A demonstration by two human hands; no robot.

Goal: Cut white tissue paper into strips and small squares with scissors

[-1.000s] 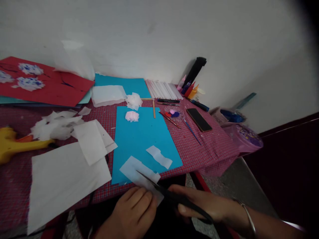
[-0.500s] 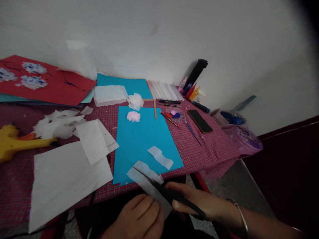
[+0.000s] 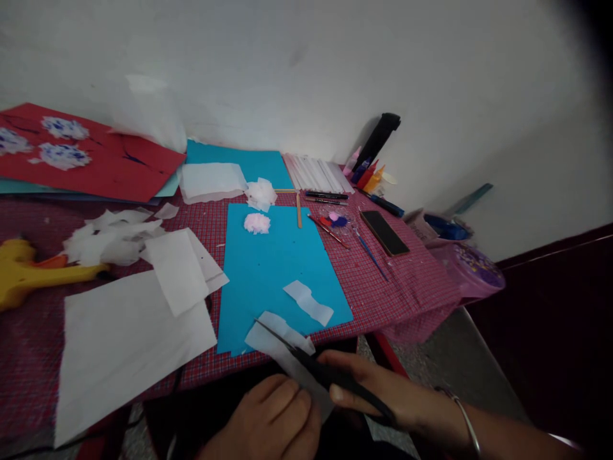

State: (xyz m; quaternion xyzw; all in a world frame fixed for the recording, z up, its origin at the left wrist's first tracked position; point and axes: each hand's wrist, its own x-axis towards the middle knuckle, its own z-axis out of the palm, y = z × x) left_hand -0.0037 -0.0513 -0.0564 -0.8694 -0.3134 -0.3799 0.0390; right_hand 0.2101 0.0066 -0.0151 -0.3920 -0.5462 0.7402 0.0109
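Left hand [image 3: 272, 418] pinches the near end of the white paper strip [image 3: 275, 340] — likely to hold it taut off the counter [image 3: 397, 281] edge — while the right hand [image 3: 383, 391], closed around the black scissors [image 3: 311, 365], lays the blades across it.

The bottom edge of the frame cuts off the left hand [image 3: 272, 418], and its fingers cover the near end of the white paper strip [image 3: 282, 345]. At lower right, the right hand [image 3: 378, 393] wraps the handles of the black scissors [image 3: 306, 361], so the loops hardly show. At the left edge, the yellow glue gun [image 3: 33, 275] and the red sheet [image 3: 96, 163] run out of frame. The small bottles [image 3: 366, 174] by the wall, upper centre, are too small to read. The frame's right side fades into dark.
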